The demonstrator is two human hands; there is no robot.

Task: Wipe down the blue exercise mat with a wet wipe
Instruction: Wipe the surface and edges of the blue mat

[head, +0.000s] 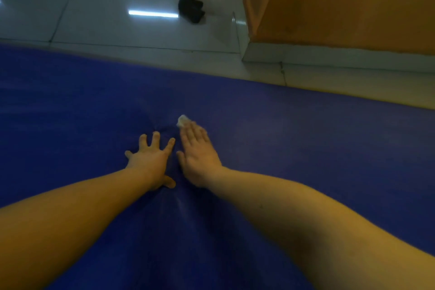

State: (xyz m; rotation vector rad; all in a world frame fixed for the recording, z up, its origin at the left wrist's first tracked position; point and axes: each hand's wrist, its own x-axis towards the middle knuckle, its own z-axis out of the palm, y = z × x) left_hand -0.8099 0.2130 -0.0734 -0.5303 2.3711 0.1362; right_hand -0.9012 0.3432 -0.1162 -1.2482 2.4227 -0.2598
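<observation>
At mat (306, 148) centre: right grip (200, 155) flat on wet wipe (182, 121), left grip (150, 158) spread; I judge wiping underway, much left.

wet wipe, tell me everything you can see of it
The wet wipe is a small, whitish, crumpled wad that looks thin and soft. Only its far end shows, sticking out past the fingertips of the right hand, whose flat, straight fingers press it down on the blue mat. The rest is hidden under the hand. Blur hides any texture.
</observation>
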